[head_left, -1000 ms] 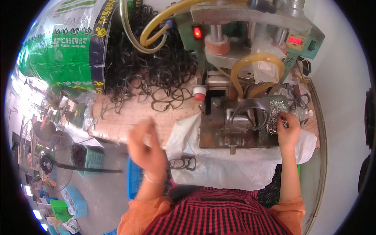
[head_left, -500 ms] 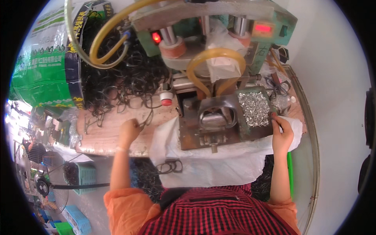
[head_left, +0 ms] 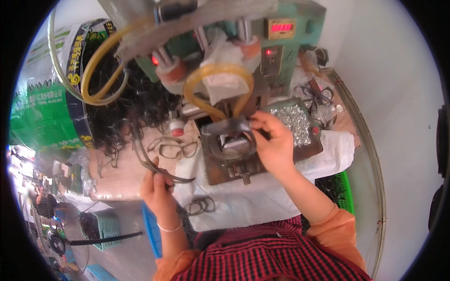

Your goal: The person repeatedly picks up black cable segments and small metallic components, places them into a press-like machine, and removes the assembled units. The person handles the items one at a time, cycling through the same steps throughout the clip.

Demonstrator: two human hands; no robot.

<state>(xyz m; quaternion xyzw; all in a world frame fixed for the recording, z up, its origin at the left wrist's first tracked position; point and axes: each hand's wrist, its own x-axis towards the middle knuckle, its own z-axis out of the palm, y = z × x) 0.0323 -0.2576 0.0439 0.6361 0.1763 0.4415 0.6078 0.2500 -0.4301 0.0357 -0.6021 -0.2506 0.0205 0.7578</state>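
Note:
Near the table's front edge, my left hand [head_left: 157,185] is closed on a dark eyeglass frame [head_left: 146,157], whose thin curved parts stick out up and to the right. My right hand [head_left: 275,145] is at the right side of the press's metal fixture [head_left: 232,152]. Its thumb and fingers are pinched close to the ring-shaped opening; what they hold, if anything, is too small to make out. Right of that hand, a tray of small shiny metal pieces [head_left: 295,124] is partly covered by it. A yellow hose [head_left: 218,72] loops down to the fixture.
The green press [head_left: 300,42] with a lit red display stands behind. A heap of black eyeglass frames [head_left: 145,103] spills from a green and white sack [head_left: 42,117] at left. Loose frames [head_left: 173,149] lie on the table. A green basket [head_left: 344,192] stands at lower right.
My left hand has picked up an eyeglass frame and come nearer my body. My right hand has moved left from the tray's edge to the fixture. The view has shifted.

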